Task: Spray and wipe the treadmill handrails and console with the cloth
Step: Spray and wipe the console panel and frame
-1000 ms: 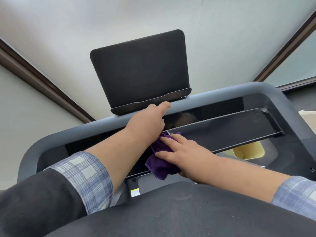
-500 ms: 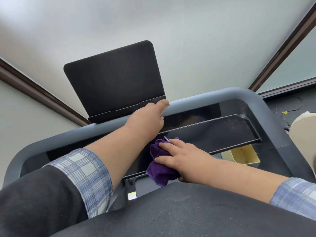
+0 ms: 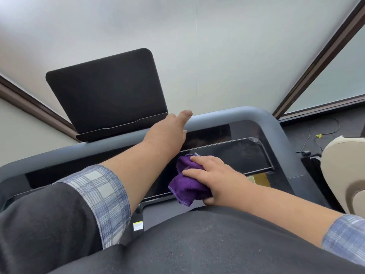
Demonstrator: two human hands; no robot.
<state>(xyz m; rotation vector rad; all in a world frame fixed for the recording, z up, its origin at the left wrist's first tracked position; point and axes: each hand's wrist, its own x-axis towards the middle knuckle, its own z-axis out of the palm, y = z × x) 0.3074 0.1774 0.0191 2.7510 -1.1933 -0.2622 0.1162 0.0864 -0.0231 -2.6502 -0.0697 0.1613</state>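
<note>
My right hand (image 3: 214,177) holds a bunched purple cloth (image 3: 187,184) against the glossy black console panel (image 3: 237,155) of the treadmill, fingers spread over the cloth and thumb curled under it. My left hand (image 3: 169,129) reaches across, fingers extended onto the grey front handrail (image 3: 246,115), just right of the black tablet holder (image 3: 108,91). The left forearm crosses over the console's left half and hides part of it. No spray bottle is in view.
A yellow recess (image 3: 260,179) shows below the console at right. A cream-coloured rounded machine part (image 3: 345,175) stands at the right edge, with cables (image 3: 318,136) on the dark floor behind it. A white wall with dark trim lies ahead.
The view has swung right and down a little. My right hand and the cloth have stayed on the same part of the console panel; my left hand stays on the front rail.
</note>
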